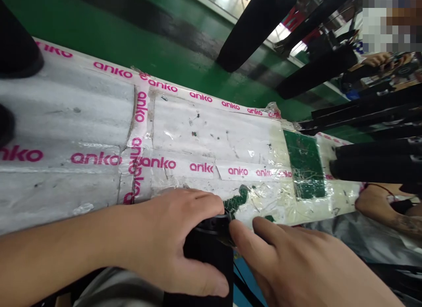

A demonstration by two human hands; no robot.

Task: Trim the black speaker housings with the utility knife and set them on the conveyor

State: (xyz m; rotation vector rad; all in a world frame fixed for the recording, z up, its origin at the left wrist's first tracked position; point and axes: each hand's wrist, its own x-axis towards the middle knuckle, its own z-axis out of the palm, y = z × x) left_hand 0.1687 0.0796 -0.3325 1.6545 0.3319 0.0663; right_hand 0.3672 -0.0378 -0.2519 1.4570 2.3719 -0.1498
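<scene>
A black tube-shaped part point(207, 263) with a dark rimmed end point(214, 225) stands at the near edge of the covered work surface point(211, 137). My left hand point(171, 241) wraps round its upper end, fingers over the far side and thumb along the near side. Close against the right side of the rim is my right hand point(286, 258), its thumb and forefinger bent together at the edge. Whatever lies between those fingertips is hidden or too small to name.
White wrapping with pink-lettered tape covers the surface, with a green patch point(305, 164) at right. Black tubes point(260, 25) rise along the far side, and more point(379, 162) lie at right. A co-worker's arm point(379, 206) is at the right edge; another person's hands point(379, 60) work farther back.
</scene>
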